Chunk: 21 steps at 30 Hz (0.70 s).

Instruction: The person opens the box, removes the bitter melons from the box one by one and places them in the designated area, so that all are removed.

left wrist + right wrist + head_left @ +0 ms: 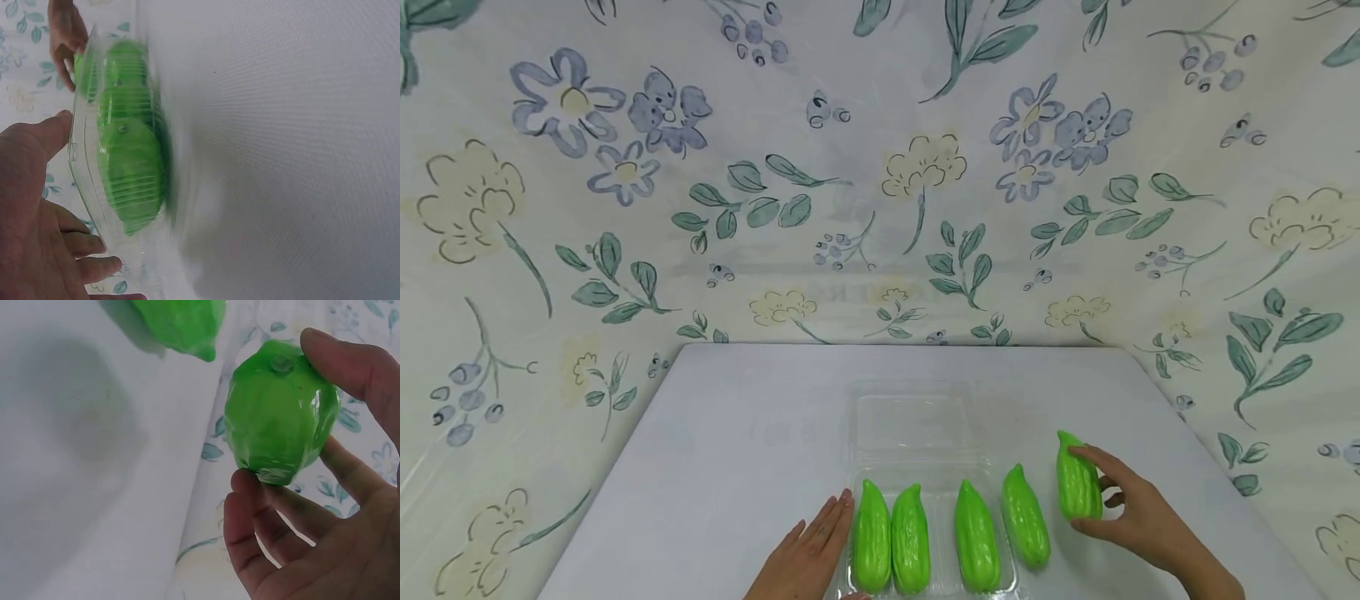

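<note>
the green gourd (1075, 487) was up off the worktop (700, 467), pinched between the thumb and fingers of my right hand (1138, 517). a second gourd (1026, 521) lay just outside the clear tray (942, 533), which held three more gourds (977, 542). my left hand (808, 546), fingers extended and gripping nothing, was at the tray's left edge.

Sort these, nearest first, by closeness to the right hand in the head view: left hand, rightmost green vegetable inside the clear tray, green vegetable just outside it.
1. Outside vegetable: just right of the clear tray.
2. Inside vegetable: toward the tray's right side.
3. Left hand: at the tray's left edge.
</note>
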Available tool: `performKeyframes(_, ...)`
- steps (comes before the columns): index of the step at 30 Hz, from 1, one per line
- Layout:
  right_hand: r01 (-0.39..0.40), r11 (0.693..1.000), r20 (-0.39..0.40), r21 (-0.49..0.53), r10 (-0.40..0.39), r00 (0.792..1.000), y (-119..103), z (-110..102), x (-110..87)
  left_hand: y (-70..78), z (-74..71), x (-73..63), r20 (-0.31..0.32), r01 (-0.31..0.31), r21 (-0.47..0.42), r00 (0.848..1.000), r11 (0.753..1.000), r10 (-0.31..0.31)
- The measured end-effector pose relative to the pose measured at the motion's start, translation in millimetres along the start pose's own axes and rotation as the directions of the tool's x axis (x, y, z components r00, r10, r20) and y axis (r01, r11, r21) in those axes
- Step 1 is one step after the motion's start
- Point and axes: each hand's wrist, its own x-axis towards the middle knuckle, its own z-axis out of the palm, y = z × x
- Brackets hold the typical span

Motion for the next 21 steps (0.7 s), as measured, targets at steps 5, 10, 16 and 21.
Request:
performKeyframes(5,-0.037,0.999,0.052,0.033,0.035,0.998,7,5,0.2,-0.3,0.6,-0.4,-0.006,-0.002,-0.003,1.000,1.000,0.002)
performKeyframes(10,-0.053,0.998,0.073,0.046,0.050,0.996,11,11,1.5,-0.6,1.7,-1.3,-0.035,-0.019,0.024,0.999,1.000,0.020)
performKeyframes(16,-0.074,0.996,0.109,0.051,0.068,0.992,16,18,4.6,-0.4,1.8,-1.3,-0.020,-0.010,0.014,1.000,1.000,0.010)
performKeyframes(21,-0.096,0.994,0.135,0.045,0.089,0.987,20,24,6.3,-0.8,2.5,-1.0,-0.034,-0.012,0.024,0.999,1.000,0.013)
